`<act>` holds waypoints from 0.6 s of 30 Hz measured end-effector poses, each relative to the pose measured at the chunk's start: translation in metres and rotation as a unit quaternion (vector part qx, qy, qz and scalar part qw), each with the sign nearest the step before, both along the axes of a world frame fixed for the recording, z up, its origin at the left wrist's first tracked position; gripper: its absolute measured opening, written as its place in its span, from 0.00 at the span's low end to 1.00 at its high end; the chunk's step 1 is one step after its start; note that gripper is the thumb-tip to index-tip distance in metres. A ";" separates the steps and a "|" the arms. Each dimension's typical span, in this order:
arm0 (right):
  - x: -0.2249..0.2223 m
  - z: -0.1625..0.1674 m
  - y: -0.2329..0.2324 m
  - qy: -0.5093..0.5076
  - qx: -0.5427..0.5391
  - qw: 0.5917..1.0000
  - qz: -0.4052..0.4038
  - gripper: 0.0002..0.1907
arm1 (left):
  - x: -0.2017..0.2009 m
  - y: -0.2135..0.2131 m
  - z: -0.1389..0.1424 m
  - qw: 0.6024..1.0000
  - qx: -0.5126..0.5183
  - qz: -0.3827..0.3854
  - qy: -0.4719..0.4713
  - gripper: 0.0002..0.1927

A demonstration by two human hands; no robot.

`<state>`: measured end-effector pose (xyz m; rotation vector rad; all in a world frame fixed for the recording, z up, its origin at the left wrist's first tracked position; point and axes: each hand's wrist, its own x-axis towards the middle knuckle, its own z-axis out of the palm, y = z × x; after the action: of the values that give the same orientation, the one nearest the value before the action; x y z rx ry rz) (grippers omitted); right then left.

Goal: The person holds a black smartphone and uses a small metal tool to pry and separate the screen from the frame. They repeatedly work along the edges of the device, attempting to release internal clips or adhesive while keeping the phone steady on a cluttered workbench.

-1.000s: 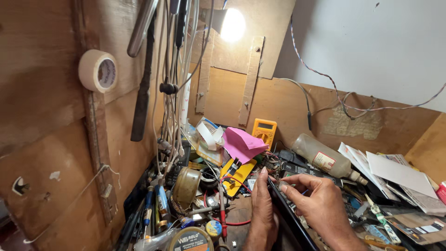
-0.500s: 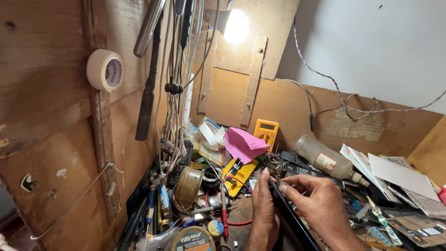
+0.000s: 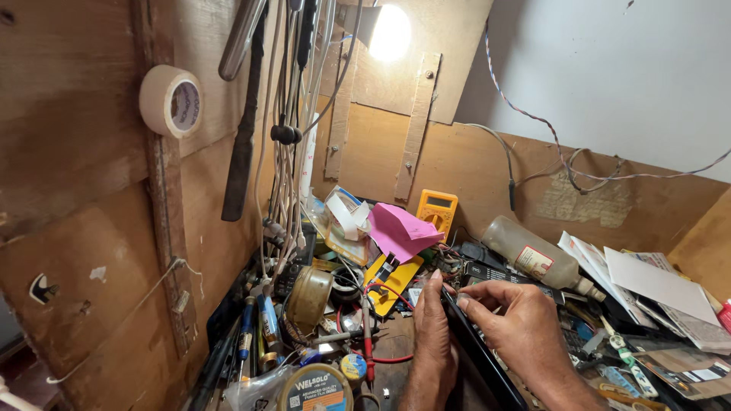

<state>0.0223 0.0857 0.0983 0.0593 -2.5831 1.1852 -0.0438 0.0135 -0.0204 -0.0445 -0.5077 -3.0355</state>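
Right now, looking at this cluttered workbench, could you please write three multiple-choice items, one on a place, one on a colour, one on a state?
1. Where is the roll of cream masking tape?
A. hanging on the wooden wall at the left
B. lying on the papers at the right
C. inside the person's left hand

2. What colour is the box-shaped multimeter leaning against the back board?
A. blue
B. yellow
C. white

3. How does the translucent plastic bottle with a label stand?
A. upright
B. upside down on its cap
C. lying on its side

Answers:
1 A: the tape sits on the wall, above the clutter.
2 B: its case is plainly yellow.
3 C: its body lies along the bench behind the right hand, which, with the left hand, grips a long flat black device.
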 end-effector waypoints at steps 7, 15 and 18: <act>-0.007 0.007 0.000 0.028 0.102 0.994 0.012 0.11 | -0.002 0.000 0.002 1.000 0.017 -0.004 0.013 0.15; -0.016 0.014 -0.001 -0.003 0.112 0.994 0.021 0.09 | 0.019 -0.012 0.026 0.996 0.038 -0.068 0.042 0.19; -0.021 0.012 0.001 -0.015 0.099 0.995 0.022 0.08 | 0.022 -0.014 0.028 0.995 0.037 -0.071 0.051 0.20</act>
<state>0.0015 0.0866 0.1102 0.1436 -2.7305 0.9482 -0.0221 -0.0007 0.0080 -0.2393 -0.3991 -3.1665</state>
